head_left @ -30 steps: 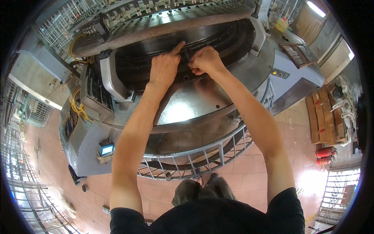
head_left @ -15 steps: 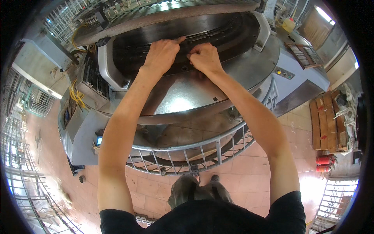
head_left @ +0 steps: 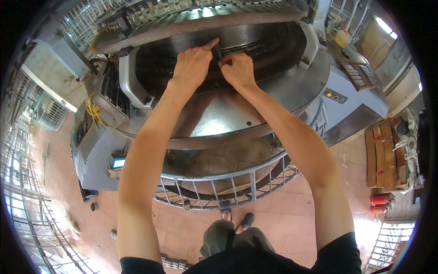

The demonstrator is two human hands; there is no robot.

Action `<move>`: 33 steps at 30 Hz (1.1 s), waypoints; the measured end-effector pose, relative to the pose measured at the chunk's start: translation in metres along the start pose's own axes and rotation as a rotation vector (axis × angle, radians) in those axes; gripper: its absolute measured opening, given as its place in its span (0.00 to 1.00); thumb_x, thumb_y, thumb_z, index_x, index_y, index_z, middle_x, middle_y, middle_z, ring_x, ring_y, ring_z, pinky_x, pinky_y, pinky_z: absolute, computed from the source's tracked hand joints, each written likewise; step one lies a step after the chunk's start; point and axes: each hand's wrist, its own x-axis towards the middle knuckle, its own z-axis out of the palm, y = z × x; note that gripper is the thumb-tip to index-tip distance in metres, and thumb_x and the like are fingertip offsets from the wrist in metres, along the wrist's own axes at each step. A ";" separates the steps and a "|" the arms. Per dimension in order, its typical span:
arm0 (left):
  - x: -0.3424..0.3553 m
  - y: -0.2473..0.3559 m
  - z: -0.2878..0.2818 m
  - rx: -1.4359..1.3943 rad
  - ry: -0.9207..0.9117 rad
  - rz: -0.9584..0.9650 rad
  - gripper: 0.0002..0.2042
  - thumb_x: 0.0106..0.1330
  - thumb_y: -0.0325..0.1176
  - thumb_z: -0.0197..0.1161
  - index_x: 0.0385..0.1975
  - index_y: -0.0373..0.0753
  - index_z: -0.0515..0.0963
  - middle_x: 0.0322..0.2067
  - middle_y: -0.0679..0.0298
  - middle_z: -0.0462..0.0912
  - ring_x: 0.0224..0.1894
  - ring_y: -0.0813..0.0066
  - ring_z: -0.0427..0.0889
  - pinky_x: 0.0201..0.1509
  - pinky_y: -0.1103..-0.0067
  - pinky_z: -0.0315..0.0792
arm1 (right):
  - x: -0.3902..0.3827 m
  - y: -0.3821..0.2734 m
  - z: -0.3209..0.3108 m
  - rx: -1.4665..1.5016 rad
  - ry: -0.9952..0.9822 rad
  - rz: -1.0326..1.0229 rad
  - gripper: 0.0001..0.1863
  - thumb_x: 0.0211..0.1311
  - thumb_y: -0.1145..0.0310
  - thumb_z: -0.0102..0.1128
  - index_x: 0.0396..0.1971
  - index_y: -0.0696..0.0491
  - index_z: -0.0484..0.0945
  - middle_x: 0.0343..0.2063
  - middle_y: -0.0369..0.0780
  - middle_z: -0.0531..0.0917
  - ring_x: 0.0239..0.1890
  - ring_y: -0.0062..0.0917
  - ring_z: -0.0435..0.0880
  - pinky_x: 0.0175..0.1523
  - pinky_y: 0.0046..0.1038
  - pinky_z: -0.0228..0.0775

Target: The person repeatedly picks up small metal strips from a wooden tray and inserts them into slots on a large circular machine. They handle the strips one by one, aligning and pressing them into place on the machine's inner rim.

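A large round machine with a dark, curved opening (head_left: 269, 52), probably a circular knitting machine, stands before me. Over this opening my left hand (head_left: 193, 65) has its index finger stretched out to the upper end of a thin dark strip (head_left: 218, 51); its other fingers curl under and are partly hidden. Just to the right, my right hand (head_left: 238, 70) is closed in a pinch at the strip's lower end. Whether the strip is a tool or a machine part, I cannot make out. Below both hands lies the shiny metal plate (head_left: 214, 116) of the machine.
A curved metal railing (head_left: 235, 183) runs between me and the machine. Yellow cables (head_left: 92, 109) hang at its left, near a small lit screen (head_left: 118, 163). Buttons sit on a panel (head_left: 335, 96) at the right. Beyond are wooden boards (head_left: 383, 153) and red fire extinguishers (head_left: 378, 200).
Both hands stay over the opening. My left index finger now points further up, and the thin strip shows between it and my right fingers. My feet have shifted, the right shoe showing more.
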 end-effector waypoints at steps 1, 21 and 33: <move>0.002 0.000 -0.002 0.019 0.005 -0.029 0.32 0.58 0.20 0.61 0.67 0.44 0.72 0.31 0.56 0.87 0.36 0.58 0.88 0.38 0.68 0.83 | 0.006 0.001 0.005 0.012 0.030 -0.022 0.08 0.47 0.71 0.63 0.24 0.56 0.88 0.27 0.52 0.85 0.34 0.49 0.86 0.45 0.40 0.79; -0.015 0.017 -0.020 -0.536 0.410 -0.381 0.08 0.56 0.18 0.64 0.33 0.33 0.85 0.52 0.61 0.85 0.40 0.58 0.88 0.43 0.71 0.82 | 0.060 -0.004 0.008 0.031 -0.112 0.255 0.17 0.61 0.56 0.70 0.29 0.57 0.87 0.29 0.47 0.89 0.28 0.35 0.88 0.32 0.34 0.77; -0.018 0.017 0.000 -1.065 0.703 -0.569 0.07 0.65 0.13 0.62 0.41 0.22 0.81 0.49 0.55 0.83 0.42 0.66 0.88 0.48 0.75 0.84 | 0.068 -0.011 -0.002 1.023 -0.404 0.311 0.13 0.70 0.78 0.52 0.51 0.59 0.79 0.49 0.45 0.87 0.38 0.21 0.82 0.37 0.20 0.70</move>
